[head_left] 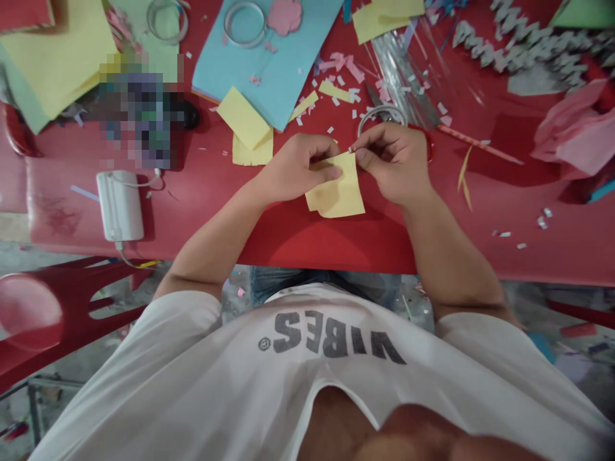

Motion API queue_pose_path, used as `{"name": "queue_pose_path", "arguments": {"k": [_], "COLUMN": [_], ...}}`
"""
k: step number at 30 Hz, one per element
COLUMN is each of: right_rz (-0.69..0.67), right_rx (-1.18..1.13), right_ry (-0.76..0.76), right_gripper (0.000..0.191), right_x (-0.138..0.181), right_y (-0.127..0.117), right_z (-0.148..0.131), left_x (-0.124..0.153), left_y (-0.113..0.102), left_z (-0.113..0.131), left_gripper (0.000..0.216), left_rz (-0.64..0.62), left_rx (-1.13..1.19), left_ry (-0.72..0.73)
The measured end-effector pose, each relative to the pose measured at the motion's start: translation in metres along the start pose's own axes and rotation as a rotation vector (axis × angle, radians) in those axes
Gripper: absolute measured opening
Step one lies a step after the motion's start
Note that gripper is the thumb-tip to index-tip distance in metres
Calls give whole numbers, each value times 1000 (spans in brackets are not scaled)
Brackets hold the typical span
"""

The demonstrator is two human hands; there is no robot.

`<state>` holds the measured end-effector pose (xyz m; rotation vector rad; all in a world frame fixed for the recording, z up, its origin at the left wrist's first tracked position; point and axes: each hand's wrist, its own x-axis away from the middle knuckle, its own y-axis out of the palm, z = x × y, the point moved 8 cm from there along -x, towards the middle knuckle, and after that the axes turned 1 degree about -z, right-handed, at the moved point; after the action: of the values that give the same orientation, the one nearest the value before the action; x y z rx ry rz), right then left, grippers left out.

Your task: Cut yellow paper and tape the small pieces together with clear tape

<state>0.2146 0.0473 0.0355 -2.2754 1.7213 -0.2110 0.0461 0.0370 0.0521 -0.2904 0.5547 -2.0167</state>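
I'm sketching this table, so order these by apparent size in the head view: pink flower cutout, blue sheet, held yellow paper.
1. Blue sheet
2. Held yellow paper, partly covered
3. Pink flower cutout

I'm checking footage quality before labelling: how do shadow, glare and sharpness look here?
Head view: a pixelated block hides things left of the blue paper; dark shadow lies beside the pink paper on the red table. Head view: the clear strips show bright streaks; detail at the right hand's grip is too small to make out.
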Motion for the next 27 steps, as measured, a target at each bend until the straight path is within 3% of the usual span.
{"name": "queue_pose_path", "arguments": {"k": [11,19,23,27], "right_rz": [23,47,75,133], "right_rx": [-69,86,166,177], "right_ry": [-94,-157,-131,-222], "right_gripper": [40,33,39,43], "right_x": [7,14,14,13], "right_y": [2,4,6,6], "right_z": [-5,-22,-17,-13], "left_x": [0,1,1,3], "left_y": [-8,-10,-5,-4], "left_z": [-2,2,2,2], "left_gripper": [15,17,16,18], "left_rz": [108,186,163,177], "left_rx": [-74,-215,-253,-246], "left_ry": [-7,56,86,103]}}
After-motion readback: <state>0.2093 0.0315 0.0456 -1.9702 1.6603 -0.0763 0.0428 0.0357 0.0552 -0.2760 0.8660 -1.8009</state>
